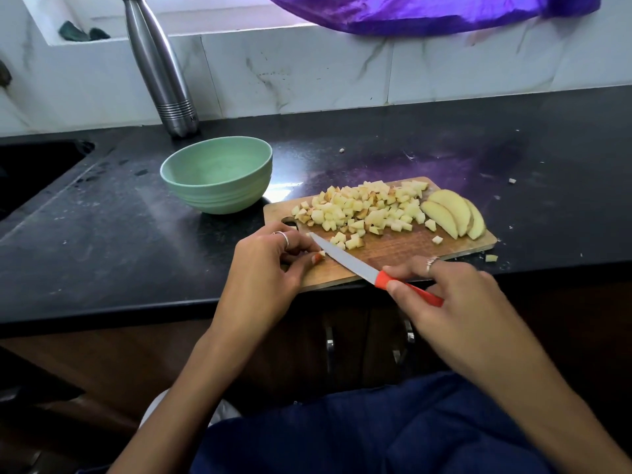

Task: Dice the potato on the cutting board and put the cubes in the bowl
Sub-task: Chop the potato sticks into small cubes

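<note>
The right hand (455,295) has its grip curled round the orange plastic handle of a grey-bladed kitchen knife (362,266), thumb and forefinger pinching near the blade's base; the blade slants up and left, its tip over the near left part of the rectangular wooden cutting board (393,251). The left hand (270,265) rests on the board's left end, its fingertips pinching a small potato piece (320,255) just beside the blade. A heap of pale yellow potato cubes (366,208) covers the board's middle, and three uncut potato slices (455,213) lie at its right end. The ribbed pale green bowl (219,179) stands on the black desk (119,234) just left of the board, with no cubes visible inside. A steel bottle (160,66) stands behind the bowl.
</note>
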The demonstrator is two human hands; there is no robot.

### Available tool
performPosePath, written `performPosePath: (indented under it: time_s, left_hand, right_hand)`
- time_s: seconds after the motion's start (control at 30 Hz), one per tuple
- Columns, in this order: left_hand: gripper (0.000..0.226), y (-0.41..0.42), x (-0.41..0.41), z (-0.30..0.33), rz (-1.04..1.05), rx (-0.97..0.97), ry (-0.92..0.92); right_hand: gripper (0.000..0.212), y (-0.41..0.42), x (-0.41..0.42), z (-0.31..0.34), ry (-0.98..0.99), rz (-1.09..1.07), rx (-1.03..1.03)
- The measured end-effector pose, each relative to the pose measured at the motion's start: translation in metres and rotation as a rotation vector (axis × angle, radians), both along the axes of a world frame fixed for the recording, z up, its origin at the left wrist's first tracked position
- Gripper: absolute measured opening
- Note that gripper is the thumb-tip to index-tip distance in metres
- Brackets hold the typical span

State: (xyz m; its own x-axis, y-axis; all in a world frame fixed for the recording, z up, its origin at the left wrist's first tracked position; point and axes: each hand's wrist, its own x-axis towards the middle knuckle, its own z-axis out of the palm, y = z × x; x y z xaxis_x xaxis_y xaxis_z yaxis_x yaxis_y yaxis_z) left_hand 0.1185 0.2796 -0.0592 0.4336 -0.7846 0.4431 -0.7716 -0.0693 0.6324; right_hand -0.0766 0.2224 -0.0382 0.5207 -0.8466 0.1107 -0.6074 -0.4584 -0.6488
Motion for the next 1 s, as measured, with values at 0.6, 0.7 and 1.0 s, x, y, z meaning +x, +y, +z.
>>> performPosePath:
  time_s: [0.6,0.7,1.0]
  left_hand:
    - [0.028,-0.018,0.018,0.006,0.092,-0.040,-0.159]
    - [0.025,-0.011,0.033,0.012,0.156,-0.008,-0.196]
    - [0.017,-0.023,0.046,0.020,0.076,0.226,-0.358]
  right_hand:
    - [0.009,-0.021,-0.038,0.006,-0.052,0.198,-0.078]
    - [0.012,-0.028,-0.025,0.001,0.021,0.182,-0.193]
    - [0.023,-0.045,-0.015,-0.002,0.080,0.045,-0.313]
